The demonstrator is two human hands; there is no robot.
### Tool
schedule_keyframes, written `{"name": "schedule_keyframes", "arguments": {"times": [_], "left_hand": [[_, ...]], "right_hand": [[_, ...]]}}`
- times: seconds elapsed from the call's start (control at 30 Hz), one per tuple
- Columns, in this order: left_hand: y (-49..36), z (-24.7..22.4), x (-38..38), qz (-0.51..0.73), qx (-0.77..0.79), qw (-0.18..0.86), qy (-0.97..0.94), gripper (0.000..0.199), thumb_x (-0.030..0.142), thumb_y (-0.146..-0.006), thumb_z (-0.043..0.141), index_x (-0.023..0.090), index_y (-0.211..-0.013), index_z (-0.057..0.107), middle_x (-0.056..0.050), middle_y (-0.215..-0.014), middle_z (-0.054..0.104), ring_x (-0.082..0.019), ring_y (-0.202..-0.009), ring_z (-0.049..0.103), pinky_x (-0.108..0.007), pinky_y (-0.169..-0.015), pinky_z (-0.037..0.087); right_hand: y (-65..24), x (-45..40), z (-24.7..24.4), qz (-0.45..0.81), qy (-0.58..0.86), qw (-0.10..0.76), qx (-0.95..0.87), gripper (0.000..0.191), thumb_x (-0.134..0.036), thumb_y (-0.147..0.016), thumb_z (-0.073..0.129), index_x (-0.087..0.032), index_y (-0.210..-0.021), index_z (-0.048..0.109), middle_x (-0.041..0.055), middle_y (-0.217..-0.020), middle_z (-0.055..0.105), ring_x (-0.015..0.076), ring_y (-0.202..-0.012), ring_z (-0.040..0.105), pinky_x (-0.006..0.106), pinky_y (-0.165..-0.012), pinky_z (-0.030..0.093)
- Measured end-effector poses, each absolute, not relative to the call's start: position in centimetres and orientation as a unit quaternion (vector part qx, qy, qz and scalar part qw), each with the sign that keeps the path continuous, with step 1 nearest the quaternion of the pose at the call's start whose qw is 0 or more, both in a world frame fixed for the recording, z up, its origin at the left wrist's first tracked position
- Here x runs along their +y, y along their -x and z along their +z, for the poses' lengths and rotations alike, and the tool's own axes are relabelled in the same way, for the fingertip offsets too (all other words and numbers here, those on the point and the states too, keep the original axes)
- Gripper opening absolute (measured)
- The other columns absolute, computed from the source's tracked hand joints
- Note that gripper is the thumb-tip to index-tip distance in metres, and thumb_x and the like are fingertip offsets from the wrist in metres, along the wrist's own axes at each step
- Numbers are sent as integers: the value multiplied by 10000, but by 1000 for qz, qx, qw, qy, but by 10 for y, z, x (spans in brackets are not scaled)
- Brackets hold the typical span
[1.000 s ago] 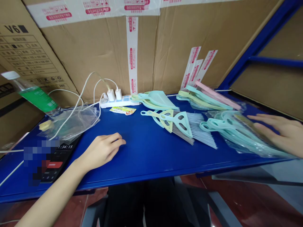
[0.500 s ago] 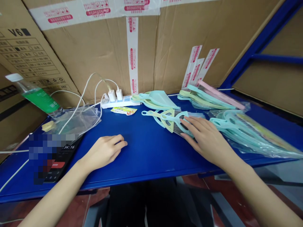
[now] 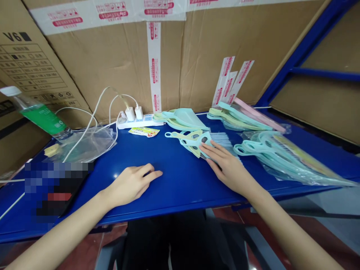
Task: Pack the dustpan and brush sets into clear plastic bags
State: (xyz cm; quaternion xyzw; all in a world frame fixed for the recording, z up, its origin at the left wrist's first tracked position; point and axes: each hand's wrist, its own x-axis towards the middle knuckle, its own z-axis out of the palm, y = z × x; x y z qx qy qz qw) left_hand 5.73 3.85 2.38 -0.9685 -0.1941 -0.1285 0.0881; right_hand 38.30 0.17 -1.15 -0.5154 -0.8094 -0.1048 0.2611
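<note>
My right hand (image 3: 229, 167) lies with spread fingers on the near edge of the small brushes (image 3: 192, 142), whose handles point left and bristles right. These are pale blue and pale yellow and overlap one another. Bare blue tabletop is under my left hand (image 3: 135, 184), which holds nothing; its index finger reaches out and the other fingers are loosely curled. Behind the brushes sit stacked dustpans (image 3: 184, 118), green below and blue on top. Bagged blue dustpans (image 3: 284, 157) lie right of my right hand, and further dustpans in blue, green and pink (image 3: 247, 116) are at the back right.
A white power strip (image 3: 142, 122) with chargers and cables stands against the cardboard. Near it lies a yellow-green packet (image 3: 144, 131). At the left are a tilted bottle (image 3: 42, 116), a clear plastic bag (image 3: 95, 144) and a partly blurred dark phone (image 3: 70, 191).
My right hand and the brushes under it have shifted left, and the brushes lie closer together. My left hand has moved slightly right, its index finger more extended. The view has shifted slightly.
</note>
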Motion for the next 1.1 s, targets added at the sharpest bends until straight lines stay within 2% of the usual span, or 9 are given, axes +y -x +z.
{"name": "schedule_keyframes", "arguments": {"times": [0.17,0.33,0.47,0.63,0.77,0.87,0.93,1.03,1.1], "left_hand": [[-83,20,40,-125,-195,53,971,327,122,-962,349,201,-1235,511,-48,-1013,628,-149,-750,661,-262,-624,512],[-118,18,50,-153,-214,-16,965,298,140,-957,358,206,-1166,560,-39,-1008,638,-141,-786,665,-241,-620,498],[-138,15,60,-214,-228,-46,949,274,161,-953,367,211,-1096,595,-16,-927,638,-117,-691,629,-225,-593,482],[-157,17,79,-256,-261,-18,931,252,152,-937,393,214,-1063,603,-19,-928,626,-131,-783,640,-229,-674,516],[-178,30,107,-245,-297,-2,923,296,139,-918,425,198,-1173,564,-56,-1076,613,-157,-877,654,-264,-736,543],[-197,41,130,-225,-324,17,919,365,120,-923,396,181,-1258,527,-95,-1189,593,-203,-1047,640,-311,-830,548],[-207,47,143,-201,-336,30,920,381,119,-927,395,175,-1278,532,-114,-1240,588,-226,-1104,631,-326,-841,547],[-218,55,157,-157,-343,46,925,345,128,-935,416,181,-1223,598,-107,-1206,637,-233,-1075,654,-326,-835,540],[-222,59,161,-128,-340,55,930,290,144,-941,435,187,-1118,660,-89,-1119,686,-232,-1029,673,-321,-818,533]], "right_hand": [[-383,0,-12,-75,546,272,-789,440,-300,-1020,363,-184,-1418,508,154,-1492,488,306,-1391,426,492,-1040,503],[-385,2,-13,-52,556,285,-779,459,-333,-998,390,-120,-1378,534,170,-1379,599,349,-1367,454,556,-1051,480],[-386,3,-13,-47,556,286,-779,429,-339,-995,395,-170,-1351,565,136,-1384,603,339,-1359,469,564,-1056,472],[-386,5,-13,-44,552,293,-779,415,-348,-999,380,-196,-1324,588,126,-1369,615,334,-1335,499,572,-1051,470],[-387,6,-12,-43,550,299,-779,416,-355,-1000,369,-182,-1298,602,142,-1346,626,339,-1323,508,576,-1053,461],[-387,6,-12,-41,550,303,-777,402,-357,-999,376,-206,-1301,594,128,-1346,626,328,-1319,514,560,-1055,463],[-387,5,-11,-41,551,307,-775,408,-357,-1001,377,-213,-1335,562,127,-1344,626,321,-1313,521,552,-1047,470],[-387,4,-11,-41,555,313,-770,454,-359,-1001,381,-198,-1415,471,147,-1362,610,324,-1298,535,558,-1024,484],[-387,4,-11,-41,555,315,-769,465,-355,-999,389,-189,-1429,449,154,-1369,604,327,-1296,536,563,-1018,486]]}}
